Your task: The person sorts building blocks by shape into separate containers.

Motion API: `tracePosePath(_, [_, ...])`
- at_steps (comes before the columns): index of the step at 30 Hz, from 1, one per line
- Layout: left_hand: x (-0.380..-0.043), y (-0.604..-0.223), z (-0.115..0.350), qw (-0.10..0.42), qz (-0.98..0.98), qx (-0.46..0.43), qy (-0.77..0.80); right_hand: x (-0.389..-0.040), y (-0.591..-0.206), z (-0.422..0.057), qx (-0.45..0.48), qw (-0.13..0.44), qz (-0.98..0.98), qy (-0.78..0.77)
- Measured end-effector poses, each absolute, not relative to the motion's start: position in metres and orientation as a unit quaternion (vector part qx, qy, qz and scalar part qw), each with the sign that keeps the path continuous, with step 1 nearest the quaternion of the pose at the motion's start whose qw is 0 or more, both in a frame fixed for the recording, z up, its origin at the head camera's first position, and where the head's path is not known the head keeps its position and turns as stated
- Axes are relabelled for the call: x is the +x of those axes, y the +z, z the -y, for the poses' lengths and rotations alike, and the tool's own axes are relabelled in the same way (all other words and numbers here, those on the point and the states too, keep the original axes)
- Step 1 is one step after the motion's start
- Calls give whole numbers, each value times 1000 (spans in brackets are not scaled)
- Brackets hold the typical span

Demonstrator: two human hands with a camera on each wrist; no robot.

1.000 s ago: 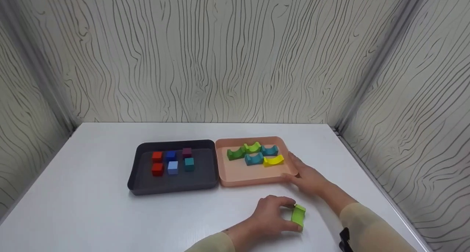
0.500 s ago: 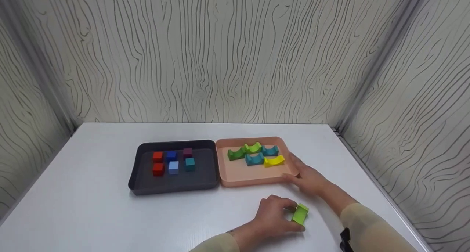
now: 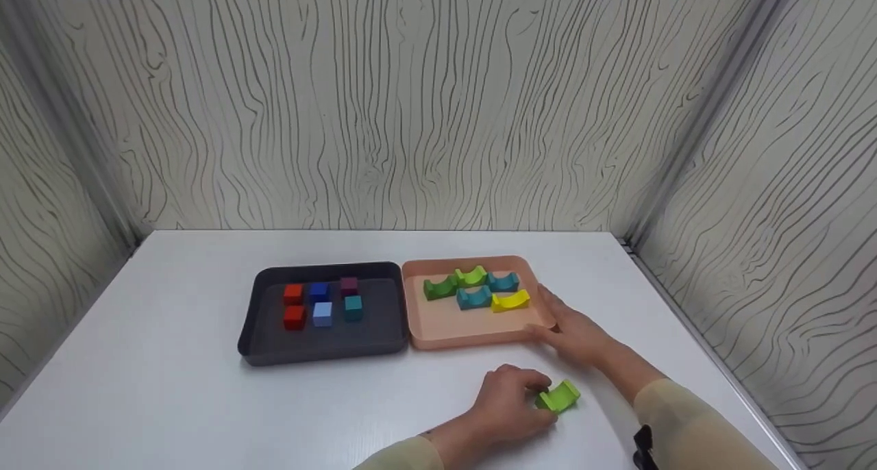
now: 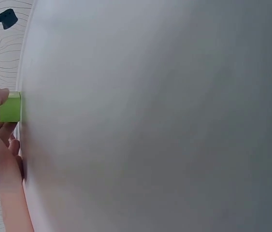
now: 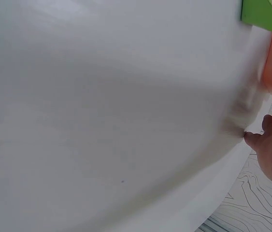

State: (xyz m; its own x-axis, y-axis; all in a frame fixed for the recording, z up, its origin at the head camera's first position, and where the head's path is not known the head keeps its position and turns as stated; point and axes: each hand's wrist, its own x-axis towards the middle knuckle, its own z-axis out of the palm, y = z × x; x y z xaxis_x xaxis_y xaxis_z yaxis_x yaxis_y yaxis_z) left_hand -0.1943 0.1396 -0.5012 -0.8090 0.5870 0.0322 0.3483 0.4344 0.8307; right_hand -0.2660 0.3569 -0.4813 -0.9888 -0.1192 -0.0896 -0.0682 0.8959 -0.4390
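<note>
A light green block with a scooped-out top (image 3: 560, 396) is at the front right of the white table. My left hand (image 3: 503, 405) pinches it at its left end between thumb and fingers; the left wrist view shows the green block (image 4: 10, 107) between thumb and fingertips. My right hand (image 3: 579, 333) holds the front right corner of the peach tray (image 3: 452, 329), thumb along the front wall and fingers along the right side. Inside that tray lie several similar curved blocks: dark green (image 3: 440, 288), light green (image 3: 471, 276), teal (image 3: 474, 297) and yellow (image 3: 510, 301).
Left of the peach tray, side against side, stands a dark grey tray (image 3: 322, 347). It holds several small cubes, among them a red cube (image 3: 294, 317), a light blue cube (image 3: 323, 314) and a teal cube (image 3: 353, 308). Wood-patterned panels (image 3: 384, 114) enclose the table's back and sides.
In my left hand the light green block has turned and tipped, so its hollow now faces up, and it has shifted slightly right. My right hand and both trays stay put.
</note>
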Motion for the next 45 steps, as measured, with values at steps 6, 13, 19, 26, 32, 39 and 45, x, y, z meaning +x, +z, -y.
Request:
tracePosePath(6, [-196,-502,-136,145,-823,273,476,-267,-481,-357,-45,58,-971,-229])
tracePosePath(13, [-197,-502,-131,143,-811,283,492,-268,-483,-358,-48,59,-971,-226])
tracePosePath(19, [-198,-503,-128,140,-793,296,513,-268,-483,-356,-53,52,-973,-219])
tracePosePath(26, [-201,-504,-123,142,-786,305,519,-268,-483,-355,-53,53,-974,-212])
tracePosePath(32, [-201,-503,-117,153,-770,303,541,-269,-483,-355,-48,57,-975,-212])
tracePosePath(39, [-203,-501,-111,172,-762,292,552,-269,-483,-356,-39,66,-973,-216])
tracePosePath(45, [-203,-498,-109,188,-761,279,554,-268,-482,-355,-42,65,-973,-216])
